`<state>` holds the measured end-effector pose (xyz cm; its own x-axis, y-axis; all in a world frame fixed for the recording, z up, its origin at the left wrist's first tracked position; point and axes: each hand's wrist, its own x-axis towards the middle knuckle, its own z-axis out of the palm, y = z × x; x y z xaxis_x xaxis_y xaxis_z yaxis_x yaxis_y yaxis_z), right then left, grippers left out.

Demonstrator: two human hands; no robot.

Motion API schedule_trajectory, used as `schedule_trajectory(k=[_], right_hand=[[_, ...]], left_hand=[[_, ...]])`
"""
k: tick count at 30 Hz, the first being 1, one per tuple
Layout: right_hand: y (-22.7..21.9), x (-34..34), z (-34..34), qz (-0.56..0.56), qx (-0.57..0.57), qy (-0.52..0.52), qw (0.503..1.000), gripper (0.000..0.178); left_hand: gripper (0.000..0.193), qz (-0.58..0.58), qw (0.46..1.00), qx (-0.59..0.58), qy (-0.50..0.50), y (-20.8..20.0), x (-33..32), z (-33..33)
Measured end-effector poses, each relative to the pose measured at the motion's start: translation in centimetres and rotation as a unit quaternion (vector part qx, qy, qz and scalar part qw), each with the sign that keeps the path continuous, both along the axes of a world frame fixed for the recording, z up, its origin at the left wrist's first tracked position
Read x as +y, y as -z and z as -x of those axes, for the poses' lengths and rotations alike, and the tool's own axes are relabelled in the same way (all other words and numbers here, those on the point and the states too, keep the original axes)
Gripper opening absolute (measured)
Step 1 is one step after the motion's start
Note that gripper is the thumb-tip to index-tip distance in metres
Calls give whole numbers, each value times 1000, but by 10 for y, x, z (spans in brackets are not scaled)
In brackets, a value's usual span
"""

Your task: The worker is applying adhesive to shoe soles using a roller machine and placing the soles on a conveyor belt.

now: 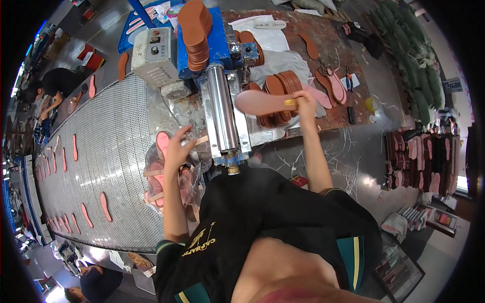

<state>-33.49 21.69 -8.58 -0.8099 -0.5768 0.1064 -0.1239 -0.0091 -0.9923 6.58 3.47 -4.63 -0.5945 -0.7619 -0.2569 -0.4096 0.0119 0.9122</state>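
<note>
My right hand (pixel 305 105) grips a pinkish-brown insole (pixel 265 102) by one end, with a small yellow mark near the fingers. The insole's broad end points left toward the shiny metal roller (pixel 222 108) of a machine. Left of that roller, my left hand (pixel 178 147) is raised with its fingers apart and nothing in them. Beneath and beside it lie pink insoles (pixel 162 143) with clear plastic (pixel 188 178) around some of them. Behind the held insole, brown insoles (pixel 283 84) stand packed in a stack on the table.
A tall pile of brown insoles (pixel 194 35) sits on the machine's blue top, beside a grey control box (pixel 154 55). A mesh conveyor (pixel 118 146) carrying scattered pink insoles spreads to the left. Pliers (pixel 349 82) lie on the worktable (pixel 331 50). Other people work at the far left.
</note>
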Motion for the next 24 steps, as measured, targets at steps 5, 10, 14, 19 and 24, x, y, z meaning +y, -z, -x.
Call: schedule_trajectory(k=[5, 10, 14, 19, 24], right_hand=[[-15, -29, -66, 90, -85, -126, 984, 16], [10, -6, -87, 9, -117, -137, 984, 28], [78, 39, -97, -129, -3, -189, 974, 24], [185, 119, -104, -246, -73, -307, 916, 18], [241, 175, -105, -349, -63, -389, 850, 18]], left_hand=[[78, 256, 941, -5, 223, -21, -25, 46], [84, 260, 932, -5, 251, -39, -24, 50], [78, 371, 896, -43, 240, -24, -41, 27], [72, 393, 890, -40, 227, -23, -58, -3], [73, 353, 909, -73, 209, 2, -73, -48]])
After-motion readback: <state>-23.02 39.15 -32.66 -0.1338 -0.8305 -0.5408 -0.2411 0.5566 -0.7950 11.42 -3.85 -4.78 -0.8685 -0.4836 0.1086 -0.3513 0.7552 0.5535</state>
